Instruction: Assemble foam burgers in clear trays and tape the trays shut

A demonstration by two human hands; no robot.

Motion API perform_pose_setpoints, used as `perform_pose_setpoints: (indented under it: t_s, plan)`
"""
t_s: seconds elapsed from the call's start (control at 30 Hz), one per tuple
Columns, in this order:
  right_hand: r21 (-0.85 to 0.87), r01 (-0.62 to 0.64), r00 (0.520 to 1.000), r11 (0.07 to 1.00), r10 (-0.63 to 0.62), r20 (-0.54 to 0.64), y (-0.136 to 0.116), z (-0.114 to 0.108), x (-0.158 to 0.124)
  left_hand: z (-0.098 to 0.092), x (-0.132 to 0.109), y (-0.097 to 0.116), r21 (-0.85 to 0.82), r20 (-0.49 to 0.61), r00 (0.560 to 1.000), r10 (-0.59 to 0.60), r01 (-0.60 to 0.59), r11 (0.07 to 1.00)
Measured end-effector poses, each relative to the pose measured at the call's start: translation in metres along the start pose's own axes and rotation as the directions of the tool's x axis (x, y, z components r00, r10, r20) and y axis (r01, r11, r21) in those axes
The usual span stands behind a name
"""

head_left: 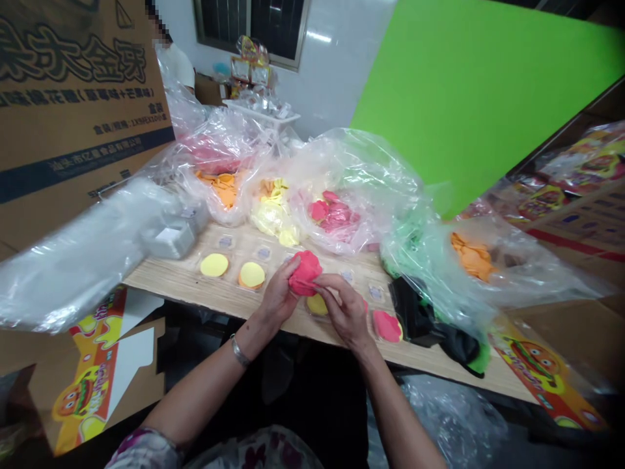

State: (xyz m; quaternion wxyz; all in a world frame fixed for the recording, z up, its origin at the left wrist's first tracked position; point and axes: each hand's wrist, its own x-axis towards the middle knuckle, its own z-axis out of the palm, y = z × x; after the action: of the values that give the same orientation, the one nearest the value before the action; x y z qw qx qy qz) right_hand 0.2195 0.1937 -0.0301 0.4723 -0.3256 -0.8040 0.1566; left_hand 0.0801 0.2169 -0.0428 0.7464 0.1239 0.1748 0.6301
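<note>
Both your hands are closed on a soft pink piece (306, 272): your left hand (278, 293) cups it from the lower left, and the fingertips of your right hand (344, 308) pinch it from the lower right. The piece sits between the two hands, held up above the board, its top showing clear of your fingers.

Directly below your right hand, a yellow disc (316, 304) lies partly hidden. To the right of that hand, a pink-topped disc (387, 326) sits in a clear plastic tray (375, 339). Two yellow discs (213, 265) lie in similar trays to your left, on a wood-grain board (185, 277). A metal bracelet (239, 352) circles your left wrist.

Beyond the board, clear plastic bags hold orange, yellow and pink pieces (332, 215). Right of them is a green-tinted bag (415, 244). A printed cardboard carton (73, 98) stands at far left, and a co-worker (176, 65) sits behind it.
</note>
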Motion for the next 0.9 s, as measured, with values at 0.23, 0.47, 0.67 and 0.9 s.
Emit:
perform_pose_setpoints:
  t_s: [0.23, 0.47, 0.67, 0.9]
  plan:
    - [0.204, -0.524, 0.837, 0.827, 0.544, -0.052, 0.0, -0.017, -0.007, -0.016, -0.001, 0.015, 0.061, -0.09, 0.994, 0.064, -0.059, 0.996]
    - [0.21, -0.616, 0.775, 0.76, 0.631, -0.01, 0.017, -0.01, -0.024, -0.021, -0.017, 0.034, 0.086, -0.116, 0.991, 0.067, -0.057, 0.995]
    - [-0.269, -0.449, 0.894, 0.852, 0.428, -0.136, 0.026, 0.01, -0.036, -0.02, -0.021, 0.032, 0.117, -0.087, 0.996, 0.015, -0.005, 0.993]
    - [-0.562, -0.284, 0.954, 0.777, 0.287, -0.085, 0.012, 0.011, -0.034, -0.021, -0.021, 0.028, 0.113, -0.09, 0.996, -0.025, 0.036, 0.993]
